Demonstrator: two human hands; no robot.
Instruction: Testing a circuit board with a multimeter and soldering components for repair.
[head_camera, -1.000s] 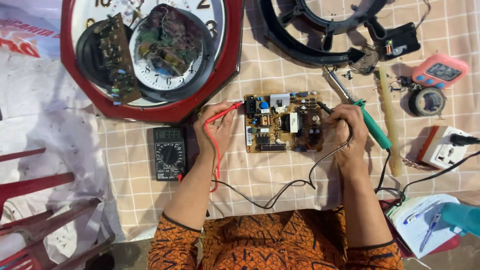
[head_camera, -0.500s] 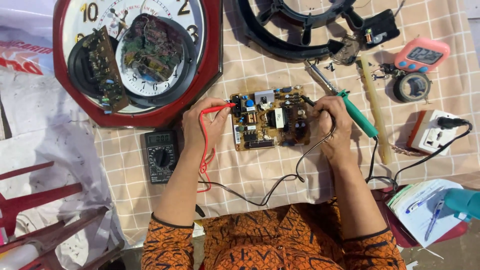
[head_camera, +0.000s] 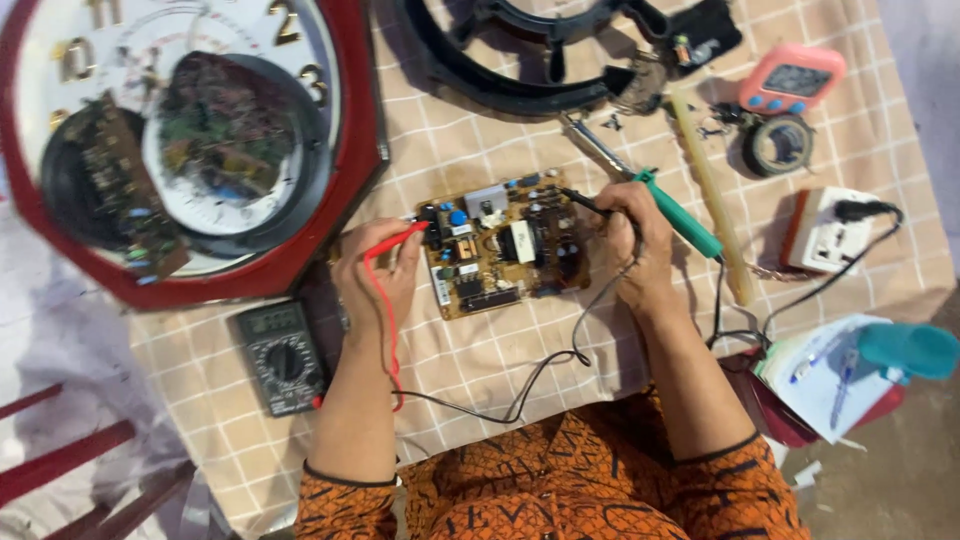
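Probing a circuit board (head_camera: 505, 243) at the centre of the frame
Left hand (head_camera: 378, 270) pinches the red probe (head_camera: 392, 240), right hand (head_camera: 632, 235) pinches the black probe (head_camera: 585, 201); the board looks light, rigid and fragile, best taken by its bare edges; multimeter (head_camera: 280, 355) at lower left

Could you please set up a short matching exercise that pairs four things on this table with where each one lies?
Things:
1. red probe
2. black probe
3. multimeter
4. soldering iron

Places:
A. on the checked cloth near the left forearm, below the red clock
B. in the left hand, tip at the left edge of the circuit board
C. lying on the cloth just beyond the right hand, green handle
D. in the right hand, tip on the upper right part of the circuit board

Pairs: 1-B, 2-D, 3-A, 4-C
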